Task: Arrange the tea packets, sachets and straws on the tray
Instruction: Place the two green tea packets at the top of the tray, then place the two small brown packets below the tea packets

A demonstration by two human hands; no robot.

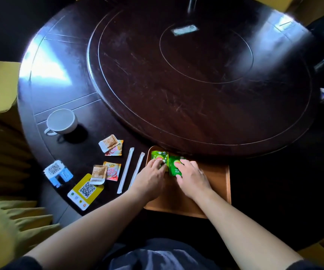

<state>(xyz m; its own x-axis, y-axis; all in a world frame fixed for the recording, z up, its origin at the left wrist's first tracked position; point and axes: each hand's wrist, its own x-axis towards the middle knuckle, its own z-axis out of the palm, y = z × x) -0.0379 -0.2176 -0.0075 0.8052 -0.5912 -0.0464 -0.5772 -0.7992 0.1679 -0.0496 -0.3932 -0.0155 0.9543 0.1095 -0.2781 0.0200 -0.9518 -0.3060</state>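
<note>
Tea packets first, looks like: our left hand (153, 175) has flat fingers pressing the paler green tea packet (158, 156), and our right hand (191, 177) pins the darker green tea packet (173, 166) beside it, both in the far left corner of the orange tray (213, 184). Next we'd guess the two wrapped straws (126, 170) just left of the tray, then the sachets (111, 147) further left.

Tray (211, 184) at lower centre of frame on bench (157, 75), two tea packets (168, 160) side by side at tray's upper-left corner, two straws (131, 170) just left of tray, sachets (111, 148) further left, cup (61, 121) upper left of sachets
</note>
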